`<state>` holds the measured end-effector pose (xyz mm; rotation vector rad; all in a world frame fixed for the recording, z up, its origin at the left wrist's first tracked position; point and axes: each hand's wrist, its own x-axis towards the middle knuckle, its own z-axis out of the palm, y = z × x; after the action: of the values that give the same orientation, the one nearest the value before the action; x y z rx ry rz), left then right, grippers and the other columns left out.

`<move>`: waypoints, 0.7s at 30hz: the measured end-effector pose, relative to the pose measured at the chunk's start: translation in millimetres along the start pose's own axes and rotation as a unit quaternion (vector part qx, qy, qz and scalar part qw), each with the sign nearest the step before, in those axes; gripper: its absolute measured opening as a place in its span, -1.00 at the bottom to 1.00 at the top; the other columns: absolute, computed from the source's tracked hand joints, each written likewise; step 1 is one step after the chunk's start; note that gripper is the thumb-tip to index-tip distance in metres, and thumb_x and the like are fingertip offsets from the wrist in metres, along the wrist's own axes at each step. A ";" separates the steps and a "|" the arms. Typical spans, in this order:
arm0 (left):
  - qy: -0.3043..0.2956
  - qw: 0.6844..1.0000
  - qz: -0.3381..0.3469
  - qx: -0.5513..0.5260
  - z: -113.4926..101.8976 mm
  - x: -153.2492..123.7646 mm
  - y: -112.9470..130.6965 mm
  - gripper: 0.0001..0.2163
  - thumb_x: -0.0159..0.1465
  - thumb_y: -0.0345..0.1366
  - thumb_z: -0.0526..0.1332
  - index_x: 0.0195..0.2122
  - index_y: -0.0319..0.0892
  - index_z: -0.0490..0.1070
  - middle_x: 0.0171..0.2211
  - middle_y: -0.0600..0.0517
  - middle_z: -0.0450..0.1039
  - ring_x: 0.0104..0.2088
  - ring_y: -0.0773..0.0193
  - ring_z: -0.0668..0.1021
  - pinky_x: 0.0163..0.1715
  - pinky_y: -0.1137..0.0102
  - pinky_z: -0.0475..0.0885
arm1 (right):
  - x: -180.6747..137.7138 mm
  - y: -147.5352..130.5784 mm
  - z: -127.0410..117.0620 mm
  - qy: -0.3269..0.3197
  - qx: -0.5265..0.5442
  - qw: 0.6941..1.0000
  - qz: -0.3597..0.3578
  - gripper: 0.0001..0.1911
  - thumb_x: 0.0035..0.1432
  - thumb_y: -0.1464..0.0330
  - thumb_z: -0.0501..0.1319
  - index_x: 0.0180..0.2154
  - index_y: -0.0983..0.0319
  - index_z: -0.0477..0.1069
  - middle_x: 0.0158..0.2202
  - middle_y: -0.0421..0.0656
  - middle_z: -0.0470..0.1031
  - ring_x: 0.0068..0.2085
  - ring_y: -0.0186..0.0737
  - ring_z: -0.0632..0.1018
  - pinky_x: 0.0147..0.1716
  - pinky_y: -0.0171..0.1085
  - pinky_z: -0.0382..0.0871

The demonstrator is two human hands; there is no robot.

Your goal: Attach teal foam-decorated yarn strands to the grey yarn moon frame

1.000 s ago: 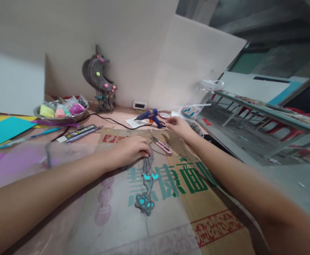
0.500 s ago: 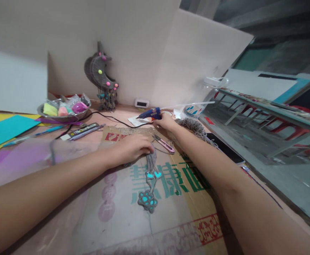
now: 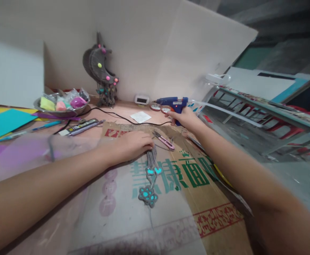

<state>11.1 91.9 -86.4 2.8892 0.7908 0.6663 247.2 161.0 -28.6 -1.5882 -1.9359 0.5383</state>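
My right hand [image 3: 185,118] is wrapped round the handle of a blue hot glue gun [image 3: 174,102], raised above the back of the table with its nozzle pointing left and a long white glue stick [image 3: 229,115] trailing from its rear. Over the cardboard, my left hand [image 3: 137,143] pinches the upper end of a grey yarn ornament [image 3: 151,161]. Two turquoise pieces sit midway down it, and a grey flower with turquoise petals [image 3: 148,196] lies at its lower end. Pink-handled thread snips [image 3: 164,140] rest just right of my left fingers.
Flat cardboard [image 3: 221,226] with a translucent sheet over part of it covers the front. Behind are a white paper square [image 3: 140,117], a small digital display [image 3: 141,99], a grey crescent ornament [image 3: 99,67] and a metal bowl [image 3: 61,113] of clay packets. A black cord [image 3: 117,115] crosses the table.
My right hand has lifted the glue gun off the white paper and carried it right and up. My left hand keeps its pinch on the yarn ornament, almost unmoved.
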 end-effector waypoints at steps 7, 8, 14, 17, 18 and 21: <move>0.013 0.999 -0.010 -0.051 1.8 -3.0 -5.5 -0.85 0.34 -0.34 0.10 -0.28 -0.19 0.46 -0.29 0.00 0.54 -0.23 0.22 0.53 -0.23 0.39 0.35 | -63.1 24.4 -20.7 -0.056 0.162 0.984 -0.040 -0.67 -0.03 0.20 0.34 -0.23 0.23 0.46 -0.29 -0.13 0.58 -0.51 -0.33 0.50 -0.46 -0.30 0.41; 0.016 0.998 -0.014 -0.053 1.8 -4.0 -5.9 -0.85 0.34 -0.34 0.10 -0.29 -0.18 0.45 -0.30 0.00 0.54 -0.24 0.23 0.53 -0.25 0.39 0.34 | -68.0 27.0 -21.4 -0.080 0.150 0.985 -0.032 -0.67 -0.03 0.19 0.34 -0.24 0.23 0.46 -0.34 -0.14 0.57 -0.54 -0.35 0.47 -0.49 -0.31 0.39; 0.003 0.998 -0.043 -0.055 -1.3 -6.3 -2.0 -0.85 0.32 -0.38 0.09 -0.31 -0.18 0.44 -0.31 0.01 0.53 -0.26 0.22 0.52 -0.26 0.40 0.34 | -76.4 34.4 -23.6 -0.184 0.066 0.980 -0.041 -0.64 0.04 0.05 0.24 -0.45 0.22 0.46 -0.53 -0.17 0.49 -0.49 -0.25 0.50 -0.43 -0.25 0.41; -0.002 0.997 -0.063 -0.051 -3.1 -5.7 0.5 -0.85 0.31 -0.39 0.09 -0.31 -0.17 0.45 -0.32 0.01 0.53 -0.26 0.21 0.53 -0.29 0.40 0.33 | -77.5 33.0 -21.7 -0.206 0.021 0.976 -0.063 -0.64 0.08 0.05 0.17 -0.50 0.19 0.47 -0.48 -0.18 0.53 -0.42 -0.21 0.53 -0.36 -0.24 0.42; -0.001 0.997 -0.066 -0.047 -3.5 -5.7 0.9 -0.85 0.31 -0.39 0.09 -0.31 -0.16 0.46 -0.32 0.02 0.53 -0.26 0.21 0.53 -0.30 0.40 0.33 | -78.4 31.8 -20.2 -0.212 0.001 0.975 -0.063 -0.64 0.08 0.05 0.17 -0.51 0.18 0.47 -0.48 -0.19 0.54 -0.41 -0.20 0.54 -0.35 -0.24 0.43; -0.009 0.997 -0.069 -0.029 -4.2 -6.0 1.3 -0.83 0.32 -0.36 0.08 -0.31 -0.15 0.46 -0.33 0.02 0.53 -0.27 0.19 0.53 -0.32 0.39 0.32 | -81.8 27.5 -14.8 -0.219 -0.058 0.973 -0.031 -0.64 0.03 0.03 0.19 -0.54 0.17 0.45 -0.51 -0.21 0.53 -0.42 -0.20 0.54 -0.35 -0.24 0.43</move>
<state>5.3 87.5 -84.7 2.7556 0.9411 0.6357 288.0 86.3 -49.2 -1.5694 -2.3710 0.8167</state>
